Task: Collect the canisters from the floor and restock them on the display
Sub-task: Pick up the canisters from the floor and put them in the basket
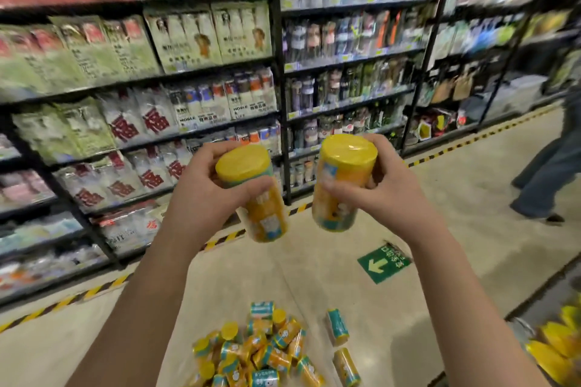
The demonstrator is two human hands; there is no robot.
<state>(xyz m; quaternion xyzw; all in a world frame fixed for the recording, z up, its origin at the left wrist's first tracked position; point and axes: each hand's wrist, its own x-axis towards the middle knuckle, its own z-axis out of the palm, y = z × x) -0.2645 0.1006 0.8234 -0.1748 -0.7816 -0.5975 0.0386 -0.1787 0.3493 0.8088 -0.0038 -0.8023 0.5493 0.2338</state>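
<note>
My left hand [201,195] grips a yellow-lidded orange canister [254,195] held upright at chest height. My right hand [382,185] grips a second, matching canister [341,182] beside it, the two a little apart. On the floor below lies a pile of several more canisters [264,352], orange and teal with yellow lids, with two loose ones [338,327] to its right. At the lower right edge, yellow lids on a low display [556,345] show, blurred.
Black shelving [276,72] full of packaged goods and bottles runs along the left and far side, edged by yellow-black floor tape [94,291]. A green arrow sticker [383,262] lies on the floor. A person's legs [547,173] stand at right.
</note>
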